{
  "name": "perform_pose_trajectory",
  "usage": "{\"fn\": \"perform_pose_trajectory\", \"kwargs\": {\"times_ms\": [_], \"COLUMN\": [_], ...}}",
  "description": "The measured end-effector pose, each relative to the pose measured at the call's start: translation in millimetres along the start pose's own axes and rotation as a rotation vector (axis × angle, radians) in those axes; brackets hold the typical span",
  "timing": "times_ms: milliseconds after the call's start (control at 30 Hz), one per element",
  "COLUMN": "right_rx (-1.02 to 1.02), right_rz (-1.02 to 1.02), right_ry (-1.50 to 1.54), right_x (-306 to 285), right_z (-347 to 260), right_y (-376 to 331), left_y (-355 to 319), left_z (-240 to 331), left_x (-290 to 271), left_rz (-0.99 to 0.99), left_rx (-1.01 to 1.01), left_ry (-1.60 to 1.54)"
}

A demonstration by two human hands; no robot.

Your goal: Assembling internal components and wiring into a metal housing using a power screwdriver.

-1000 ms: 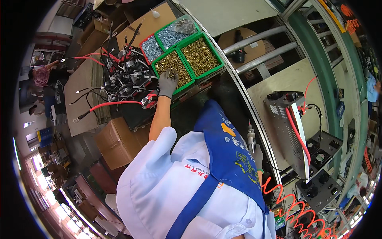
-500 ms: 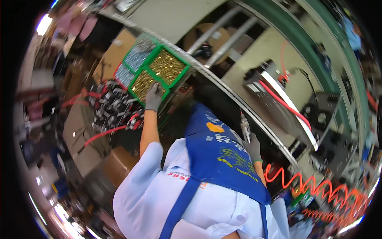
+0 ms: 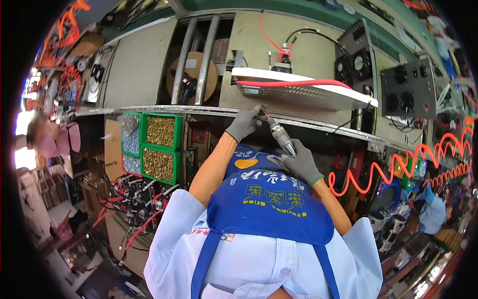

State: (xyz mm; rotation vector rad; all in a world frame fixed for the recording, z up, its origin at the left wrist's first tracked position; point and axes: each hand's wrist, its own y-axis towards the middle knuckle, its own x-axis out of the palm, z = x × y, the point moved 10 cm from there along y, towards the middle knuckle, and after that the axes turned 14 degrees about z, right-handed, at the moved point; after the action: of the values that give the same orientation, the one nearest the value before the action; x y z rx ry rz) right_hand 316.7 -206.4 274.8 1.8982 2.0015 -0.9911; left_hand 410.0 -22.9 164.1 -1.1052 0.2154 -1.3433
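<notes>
One view only, a wide fisheye worn on the head, looking steeply down the person's own chest, so the blue apron [image 3: 271, 209] fills the lower middle close to the lens. It faces forward over the long grey workbench edge [image 3: 164, 108], which bends toward the rim. Both grey-gloved hands sit near centre, while the green plastic bins of brass screws [image 3: 160, 147] lie off left.

The right hand [image 3: 301, 164] (gloved in grey) is gripping a silver power screwdriver [image 3: 280, 135], while the left hand [image 3: 245, 122] is pinching at its tip, just below a white perforated metal case [image 3: 303, 90] sitting on the table [image 3: 149, 108]. Green bins of brass screws [image 3: 160, 148] are lying to the left.
</notes>
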Motion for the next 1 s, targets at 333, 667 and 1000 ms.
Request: {"fn": "perform_pose_trajectory", "kwargs": {"times_ms": [333, 667, 1000], "right_rx": [0.06, 0.213, 0.44], "right_rz": [0.03, -0.063, 0.192], "right_ry": [0.084, 0.251, 0.122], "right_x": [-25.3, -17.2, 14.7], "right_z": [29.2, 55.4, 89.9], "right_y": [-15.5, -16.0, 10.4], "left_y": [12.7, 36.8, 107.6], "left_z": [-30.2, -34.1, -51.1], "left_x": [41.0, 43.5, 27.0], "left_rz": [-0.168, -0.216, -0.161], "left_rx": [-0.127, -0.028, 0.173], "left_ry": [-0.055, 0.38, 0.71]}}
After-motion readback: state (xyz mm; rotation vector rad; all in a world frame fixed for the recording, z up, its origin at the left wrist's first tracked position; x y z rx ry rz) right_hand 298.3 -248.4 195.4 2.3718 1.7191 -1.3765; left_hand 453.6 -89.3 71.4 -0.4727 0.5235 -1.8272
